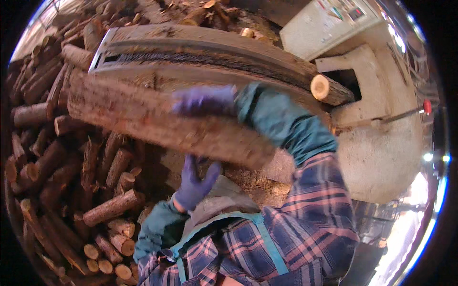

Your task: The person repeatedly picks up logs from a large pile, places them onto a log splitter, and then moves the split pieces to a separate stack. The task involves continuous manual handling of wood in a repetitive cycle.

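Note:
A long, thick bark-covered log (143, 114), smeared by motion, lies slantwise in front of me, its left end farther away than its right. My right hand (202, 100), in a purple glove, reaches over the log's upper side with the fingers stretched to the left; it is blurred. Below the log's near edge is my left hand (195, 183), also gloved in purple, thumb and fingers spread, fingertips at the edge. Whether the fingertips bear the log's weight cannot be seen. Beyond it runs a long machine bed (191, 35) with a dark chain channel.
A shorter cut log (329, 89) rests at the bed's right end, by a dark opening in a pale machine housing (377, 162). A control box (329, 24) stands behind. Many logs (114, 207) are heaped at the left. Sawdust (267, 190) lies below the large log. A red-knobbed lever (426, 107) juts out right.

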`<state>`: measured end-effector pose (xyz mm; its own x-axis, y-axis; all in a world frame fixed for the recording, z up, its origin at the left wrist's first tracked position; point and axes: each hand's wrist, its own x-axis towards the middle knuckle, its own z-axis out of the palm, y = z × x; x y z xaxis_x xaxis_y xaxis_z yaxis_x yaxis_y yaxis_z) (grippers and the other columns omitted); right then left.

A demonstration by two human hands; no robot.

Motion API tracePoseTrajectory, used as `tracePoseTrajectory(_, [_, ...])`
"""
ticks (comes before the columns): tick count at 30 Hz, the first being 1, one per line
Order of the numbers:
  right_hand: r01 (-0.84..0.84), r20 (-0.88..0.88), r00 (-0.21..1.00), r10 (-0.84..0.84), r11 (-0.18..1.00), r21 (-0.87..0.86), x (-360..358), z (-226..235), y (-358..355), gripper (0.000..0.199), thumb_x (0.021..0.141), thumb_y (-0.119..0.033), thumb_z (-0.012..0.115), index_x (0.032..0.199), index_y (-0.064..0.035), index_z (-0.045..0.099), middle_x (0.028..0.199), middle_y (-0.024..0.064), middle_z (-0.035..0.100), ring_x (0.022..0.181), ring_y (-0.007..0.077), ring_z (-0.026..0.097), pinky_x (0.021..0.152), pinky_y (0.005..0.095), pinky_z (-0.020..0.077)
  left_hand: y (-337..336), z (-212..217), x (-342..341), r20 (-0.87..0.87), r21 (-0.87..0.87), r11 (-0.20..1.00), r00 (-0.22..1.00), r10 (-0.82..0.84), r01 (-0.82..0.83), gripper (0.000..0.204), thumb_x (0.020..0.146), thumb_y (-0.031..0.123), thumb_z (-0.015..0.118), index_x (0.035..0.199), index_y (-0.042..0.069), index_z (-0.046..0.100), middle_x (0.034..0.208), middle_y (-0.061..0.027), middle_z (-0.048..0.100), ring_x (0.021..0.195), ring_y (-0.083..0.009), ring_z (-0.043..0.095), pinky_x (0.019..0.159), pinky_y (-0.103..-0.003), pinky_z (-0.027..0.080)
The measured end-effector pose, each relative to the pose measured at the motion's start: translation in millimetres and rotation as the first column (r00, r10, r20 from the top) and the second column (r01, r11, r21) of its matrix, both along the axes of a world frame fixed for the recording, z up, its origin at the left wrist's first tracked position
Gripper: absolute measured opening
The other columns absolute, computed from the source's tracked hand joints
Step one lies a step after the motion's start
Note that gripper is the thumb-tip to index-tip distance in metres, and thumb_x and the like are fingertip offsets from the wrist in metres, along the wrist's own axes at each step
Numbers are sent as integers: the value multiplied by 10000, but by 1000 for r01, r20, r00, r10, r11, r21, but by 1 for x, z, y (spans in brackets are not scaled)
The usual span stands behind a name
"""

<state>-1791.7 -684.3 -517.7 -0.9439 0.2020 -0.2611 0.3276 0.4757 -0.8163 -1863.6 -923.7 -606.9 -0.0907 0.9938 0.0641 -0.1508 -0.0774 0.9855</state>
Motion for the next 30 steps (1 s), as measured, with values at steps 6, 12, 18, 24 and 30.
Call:
tracePoseTrajectory(6, [430,-5,885,-466,811,396,267,56,116,753,865,-576,717,1446,-145,511,1323,143,633,1176,260,610,1039,368,484,95,55,129,-359,332,832,875,-323,444,365,901,37,677,1261,9,621,1150,-174,688,1047,-327,675,920,-382,531])
tracePoseTrajectory(12, [606,-317,709,-630,315,730,350,-37,139,635,884,-572,703,1339,-136,628,1229,149,693,1158,309,650,1010,417,507,39,-29,148,-565,138,806,714,-414,576,334,874,97,694,1190,18,621,1074,-175,692,975,-398,674,819,-444,567])
tracePoseTrajectory(18, [928,-452,238,-860,339,-157,364,-70,152,403,1009,-267,626,1313,-3,614,1350,121,604,1260,222,549,1074,372,456,-78,-121,70,-508,-385,790,606,-612,476,411,935,455,614,1185,133,671,1076,-208,700,1000,-424,656,878,-478,527])
tracePoseTrajectory(24, [576,-516,698,-496,818,-8,26,-111,-4,387,996,-264,639,1287,-9,632,1268,92,656,1172,208,609,1022,362,493,-127,-132,-26,-520,-628,769,674,-525,114,523,949,454,574,1374,151,599,1295,-185,651,1175,-406,611,994,-481,488])
tracePoseTrajectory(30, [140,19,987,-157,811,-568,-184,-279,-189,547,927,-218,741,1391,-1,550,1331,129,624,1215,212,597,1049,345,475,-163,-200,-121,-410,-462,813,898,159,-355,401,933,357,632,1211,69,632,1136,-219,680,1033,-407,643,887,-477,507])
